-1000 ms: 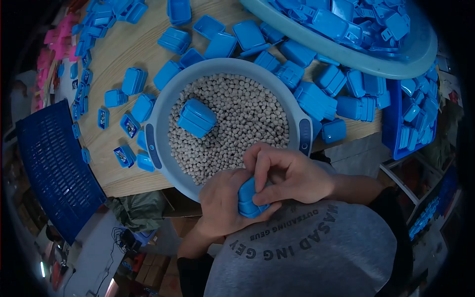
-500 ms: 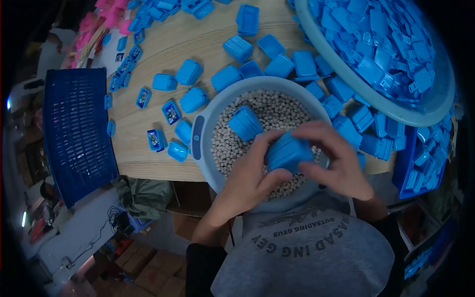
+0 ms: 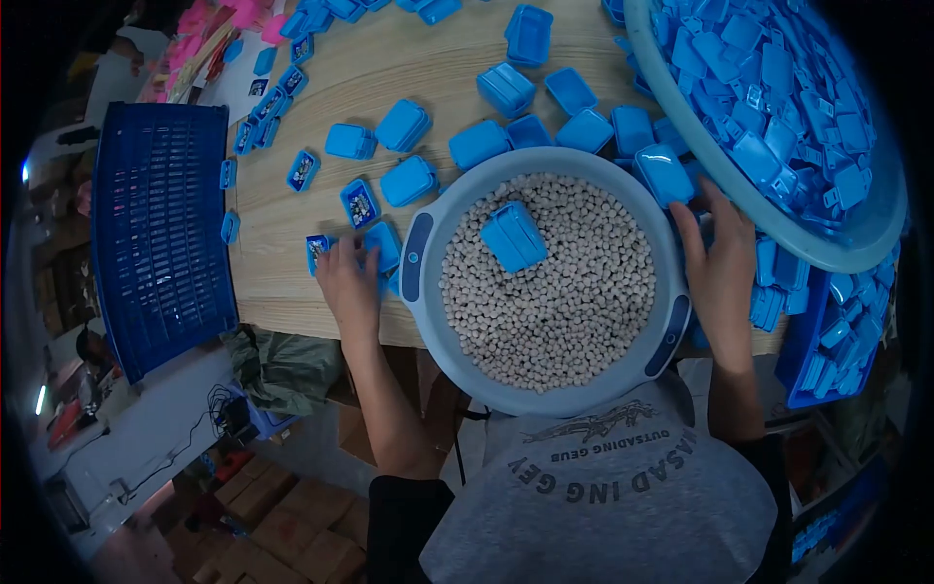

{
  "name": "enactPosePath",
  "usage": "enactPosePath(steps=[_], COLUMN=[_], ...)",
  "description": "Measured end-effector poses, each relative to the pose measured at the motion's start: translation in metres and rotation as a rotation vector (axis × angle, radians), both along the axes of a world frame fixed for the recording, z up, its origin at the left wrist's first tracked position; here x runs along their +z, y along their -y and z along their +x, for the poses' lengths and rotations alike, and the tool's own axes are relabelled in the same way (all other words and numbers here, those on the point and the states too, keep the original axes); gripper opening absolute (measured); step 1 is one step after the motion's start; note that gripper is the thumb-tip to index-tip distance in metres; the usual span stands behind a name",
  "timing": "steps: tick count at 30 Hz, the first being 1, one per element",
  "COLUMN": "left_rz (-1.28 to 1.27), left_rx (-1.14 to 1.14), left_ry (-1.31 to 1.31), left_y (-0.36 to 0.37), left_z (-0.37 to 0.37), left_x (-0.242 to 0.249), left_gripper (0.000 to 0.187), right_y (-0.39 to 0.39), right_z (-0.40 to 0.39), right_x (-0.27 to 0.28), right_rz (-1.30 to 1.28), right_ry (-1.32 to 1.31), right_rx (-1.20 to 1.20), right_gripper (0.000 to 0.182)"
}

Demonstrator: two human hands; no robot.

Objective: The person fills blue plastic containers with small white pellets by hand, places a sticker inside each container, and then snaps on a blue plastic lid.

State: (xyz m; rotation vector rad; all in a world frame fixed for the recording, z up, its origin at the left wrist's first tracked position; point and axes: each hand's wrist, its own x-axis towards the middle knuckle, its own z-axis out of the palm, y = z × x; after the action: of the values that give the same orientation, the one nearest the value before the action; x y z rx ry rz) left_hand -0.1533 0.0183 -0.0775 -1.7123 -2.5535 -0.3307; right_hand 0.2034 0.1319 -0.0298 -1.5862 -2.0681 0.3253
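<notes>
Wooden counter [image 3: 321,282] littered with blue boxes; pellet basin [image 3: 428,292] central, one box [image 3: 514,237] lying inside. Left hand [image 3: 348,282] flat on boxes beside basin, grip unclear. Right hand [image 3: 718,263] open, fingers spread over box pile [image 3: 769,282].

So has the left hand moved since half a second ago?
Yes. The left hand left the basin and now rests on the table beside its left handle.

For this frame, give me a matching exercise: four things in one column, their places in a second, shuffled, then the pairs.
Things:
1. left hand
2. right hand
3. closed blue box
4. dark blue crate

Places:
A. lying on the pellets in the basin
B. at the table's far left edge
C. among boxes right of the basin
D. on small boxes left of the basin

Pairs: 1-D, 2-C, 3-A, 4-B
</notes>
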Motion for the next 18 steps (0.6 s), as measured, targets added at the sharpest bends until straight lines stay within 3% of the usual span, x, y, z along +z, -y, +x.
enactPosePath(steps=[4, 5, 7, 8, 11, 14, 16, 18], left_rz=[0.099, 0.142, 0.504, 0.522, 0.438, 0.432, 0.374, 0.160], left_rx=[0.122, 0.159, 0.225, 0.258, 0.104, 0.175, 0.249, 0.226], left_ry=[0.195, 0.264, 0.859, 1.026, 1.088, 0.703, 0.489, 0.317], left_y=[-0.008, -0.010, -0.009, -0.006, 0.003, 0.000, -0.007, -0.006], left_z=[0.002, 0.003, 0.007, 0.013, 0.049, 0.068, 0.051, 0.030], left_x=[-0.012, -0.012, -0.001, 0.015, 0.050, 0.059, 0.058, 0.042], left_gripper=[0.022, 0.021, 0.020, 0.017, 0.014, 0.010, 0.010, 0.014], right_y=[0.011, 0.015, 0.024, 0.027, 0.040, 0.046, 0.028, -0.010], right_z=[-0.009, -0.011, -0.017, -0.021, -0.046, -0.068, -0.067, -0.071], right_x=[0.022, 0.026, 0.033, 0.035, 0.031, 0.025, 0.019, 0.014], right_rz=[0.110, 0.060, -0.042, -0.167, -0.458, -0.384, -0.232, -0.130], right_ry=[-0.091, -0.149, -0.269, -0.348, -0.605, -0.608, -0.448, -0.282], right_rx=[0.121, 0.185, 0.306, 0.391, 0.593, 0.741, 0.678, 0.624], right_gripper=[0.023, 0.023, 0.023, 0.025, 0.027, 0.028, 0.030, 0.027])
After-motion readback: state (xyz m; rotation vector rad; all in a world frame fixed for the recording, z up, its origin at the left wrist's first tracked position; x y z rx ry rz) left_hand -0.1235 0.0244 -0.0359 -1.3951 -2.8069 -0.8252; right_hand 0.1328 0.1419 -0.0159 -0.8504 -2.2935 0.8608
